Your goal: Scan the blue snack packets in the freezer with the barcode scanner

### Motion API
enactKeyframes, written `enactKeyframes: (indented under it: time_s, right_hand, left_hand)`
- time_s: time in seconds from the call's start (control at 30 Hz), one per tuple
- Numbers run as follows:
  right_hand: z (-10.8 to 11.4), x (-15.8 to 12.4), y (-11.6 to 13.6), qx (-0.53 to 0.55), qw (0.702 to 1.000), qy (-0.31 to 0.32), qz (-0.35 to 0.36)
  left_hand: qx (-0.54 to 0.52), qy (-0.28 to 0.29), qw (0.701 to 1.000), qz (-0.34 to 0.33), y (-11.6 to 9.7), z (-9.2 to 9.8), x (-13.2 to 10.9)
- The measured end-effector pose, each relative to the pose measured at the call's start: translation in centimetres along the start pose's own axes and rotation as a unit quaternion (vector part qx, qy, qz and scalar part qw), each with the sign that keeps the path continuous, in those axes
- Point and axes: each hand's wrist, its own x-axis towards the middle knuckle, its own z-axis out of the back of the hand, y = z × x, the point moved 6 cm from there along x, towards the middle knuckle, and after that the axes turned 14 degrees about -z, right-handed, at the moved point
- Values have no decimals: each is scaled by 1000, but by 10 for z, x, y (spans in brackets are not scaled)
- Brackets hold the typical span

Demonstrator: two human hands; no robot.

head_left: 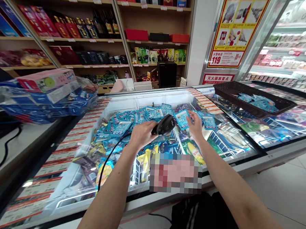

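Note:
My left hand [142, 133] is wrapped round the handle of a black barcode scanner [166, 124], whose head tips to the right above the chest freezer. A black cable [109, 159] runs down from it past my left forearm. In my right hand [195, 125] a small light-blue packet [181, 119] is pinched, its printed side turned up near the scanner. Left of it, many similar blue packets [119, 127] lie in a loose heap on the freezer's glass top. One more blue packet [209, 122] rests just right of my right hand.
A dark basket [256, 99] with blue packets stands on the freezer at the right. Blue bags with a pink box [48, 80] on top sit at the left. Yellow packs [145, 163] lie in wire baskets under the glass. Shelves [82, 39] line the back.

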Motion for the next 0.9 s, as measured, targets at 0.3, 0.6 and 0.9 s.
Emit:
enactKeyframes:
  time_s: [0.3, 0.6, 0.9]
  right_hand:
    - [27, 1, -1, -262, 958, -109, -44]
    - [35, -2, -3, -421, 893, -149, -57]
    - [37, 4, -19, -337, 923, -186, -26]
  left_hand:
    - [8, 0, 1000, 7, 5, -3, -2]
    - [18, -2, 999, 28, 9, -5, -4]
    - [37, -15, 997, 64, 15, 3, -6]
